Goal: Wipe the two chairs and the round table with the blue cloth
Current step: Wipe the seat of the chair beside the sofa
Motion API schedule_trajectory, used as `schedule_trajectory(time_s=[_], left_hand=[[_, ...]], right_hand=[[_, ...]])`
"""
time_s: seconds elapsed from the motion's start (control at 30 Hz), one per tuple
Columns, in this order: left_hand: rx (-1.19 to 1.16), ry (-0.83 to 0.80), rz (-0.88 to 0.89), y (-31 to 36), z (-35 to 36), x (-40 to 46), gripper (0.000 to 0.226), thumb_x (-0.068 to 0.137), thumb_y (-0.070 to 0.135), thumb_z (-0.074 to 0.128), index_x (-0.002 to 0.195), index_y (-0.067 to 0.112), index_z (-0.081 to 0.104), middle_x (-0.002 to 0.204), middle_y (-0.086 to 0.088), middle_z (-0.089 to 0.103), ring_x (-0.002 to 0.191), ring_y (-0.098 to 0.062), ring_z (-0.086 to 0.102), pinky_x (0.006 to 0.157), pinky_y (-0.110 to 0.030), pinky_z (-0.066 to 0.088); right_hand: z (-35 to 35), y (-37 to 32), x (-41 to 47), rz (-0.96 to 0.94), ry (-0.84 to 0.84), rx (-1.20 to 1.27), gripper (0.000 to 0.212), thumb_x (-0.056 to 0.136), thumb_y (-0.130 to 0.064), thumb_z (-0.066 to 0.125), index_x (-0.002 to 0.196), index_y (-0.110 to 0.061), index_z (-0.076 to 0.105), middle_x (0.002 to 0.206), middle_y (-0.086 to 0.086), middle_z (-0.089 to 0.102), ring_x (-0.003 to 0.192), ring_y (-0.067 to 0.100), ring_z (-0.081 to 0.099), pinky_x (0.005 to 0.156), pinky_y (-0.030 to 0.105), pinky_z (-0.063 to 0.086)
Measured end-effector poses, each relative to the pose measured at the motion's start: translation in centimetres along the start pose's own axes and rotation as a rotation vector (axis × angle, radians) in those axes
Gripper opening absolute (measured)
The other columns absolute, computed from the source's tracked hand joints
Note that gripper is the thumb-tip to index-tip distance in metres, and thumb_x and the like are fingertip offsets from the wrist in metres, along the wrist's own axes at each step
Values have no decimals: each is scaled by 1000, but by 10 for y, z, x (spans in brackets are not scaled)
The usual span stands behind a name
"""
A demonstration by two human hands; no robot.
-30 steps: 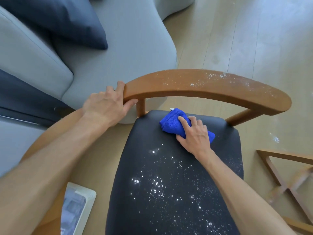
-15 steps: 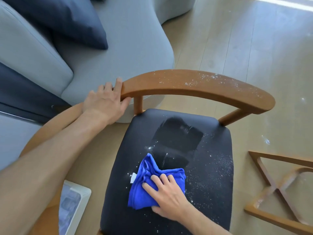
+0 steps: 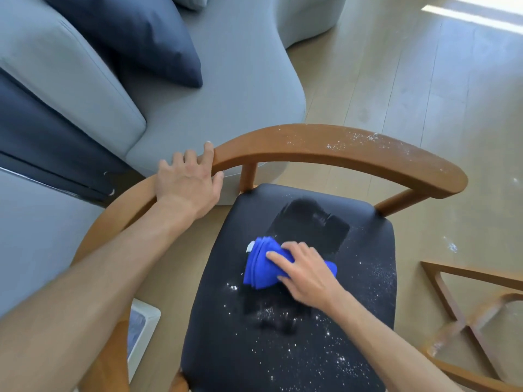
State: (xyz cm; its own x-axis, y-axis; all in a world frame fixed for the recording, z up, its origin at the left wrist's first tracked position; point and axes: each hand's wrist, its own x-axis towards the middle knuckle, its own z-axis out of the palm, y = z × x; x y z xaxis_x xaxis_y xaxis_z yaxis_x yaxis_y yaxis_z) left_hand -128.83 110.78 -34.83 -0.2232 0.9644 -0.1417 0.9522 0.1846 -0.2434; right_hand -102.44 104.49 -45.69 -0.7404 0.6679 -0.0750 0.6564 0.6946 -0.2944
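1. Blue cloth (image 3: 261, 264) mid-seat on the chair (image 3: 283, 321); our right hand (image 3: 307, 274) presses it, fingers extended.
2. Left hand (image 3: 188, 183) grips the backrest (image 3: 339, 154).
3. Step: seat wipe. Next: powder (image 3: 334, 360) at 6 o'clock.

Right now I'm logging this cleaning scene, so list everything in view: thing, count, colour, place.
chair: one, brown wood with black seat, centre; white specks on backrest and seat
blue cloth: one, bunched on the seat
sofa: one, grey, upper left
cushion: one, dark navy, on the sofa
wooden frame: one, brown, right edge, on the floor
white box: one, lower left, partly hidden
floor: light wood, some white specks at right
left hand: grips the backrest's left end
right hand: presses the cloth onto the seat
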Motion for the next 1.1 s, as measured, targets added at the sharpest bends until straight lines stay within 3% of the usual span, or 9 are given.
schedule_trajectory(time_s=[0.1,0.2,0.33,0.47,0.67,0.8,0.87,0.97,1.1], left_hand=[[19,-29,-30,-5,-1,2,59,98,51,20,147,19,19,123,-15,53,106,-31,51,85,-44,38],[51,-44,-22,-12,0,2,59,98,51,19,148,20,17,123,-15,53,107,-31,50,87,-46,38],[67,-17,13,-13,3,0,61,97,51,21,147,16,18,119,-15,54,103,-30,52,79,-43,39],[65,-5,29,-9,6,2,60,98,49,24,146,12,21,118,-17,55,101,-32,51,77,-43,38],[67,13,36,-8,5,1,62,98,49,24,147,11,18,121,-17,53,105,-32,50,79,-43,39],[89,49,69,-8,6,-2,64,98,48,23,149,12,14,121,-15,54,104,-29,50,77,-41,38],[99,66,95,-10,7,-5,66,97,48,24,150,12,9,125,-14,51,107,-29,48,79,-41,38],[137,32,127,-10,6,-8,72,97,49,23,151,13,-8,151,-14,28,136,-32,29,102,-50,32],[150,-6,174,-10,8,-9,75,98,50,19,149,13,-21,162,-9,-1,148,-32,2,115,-56,15]], right_hand=[[-3,23,18,228,132,-160,50,71,-21,79,119,-22,65,121,17,59,94,39,60,73,44,50],[10,33,18,267,113,-219,55,78,-46,70,128,-26,59,137,19,51,116,41,52,90,54,44],[26,37,15,289,74,-301,68,76,-63,63,134,-32,51,138,15,49,110,40,51,81,50,44],[27,41,26,267,94,-385,58,76,-54,70,127,-28,58,116,16,60,80,34,55,59,39,44],[29,11,16,306,140,-286,52,65,-5,69,116,-17,63,95,15,59,61,28,44,49,35,39],[44,-37,-34,125,82,-175,58,57,-3,65,113,-20,62,93,13,60,60,27,44,52,35,41],[55,-65,-67,-50,27,-119,47,63,-9,64,108,-24,63,89,10,61,58,26,47,52,33,42],[63,-84,-94,-295,-17,-113,21,78,-18,56,92,-35,56,79,3,56,53,20,45,50,26,42],[52,-52,-56,-369,59,-188,35,77,-5,45,96,-34,54,92,3,62,60,23,47,54,29,44]])
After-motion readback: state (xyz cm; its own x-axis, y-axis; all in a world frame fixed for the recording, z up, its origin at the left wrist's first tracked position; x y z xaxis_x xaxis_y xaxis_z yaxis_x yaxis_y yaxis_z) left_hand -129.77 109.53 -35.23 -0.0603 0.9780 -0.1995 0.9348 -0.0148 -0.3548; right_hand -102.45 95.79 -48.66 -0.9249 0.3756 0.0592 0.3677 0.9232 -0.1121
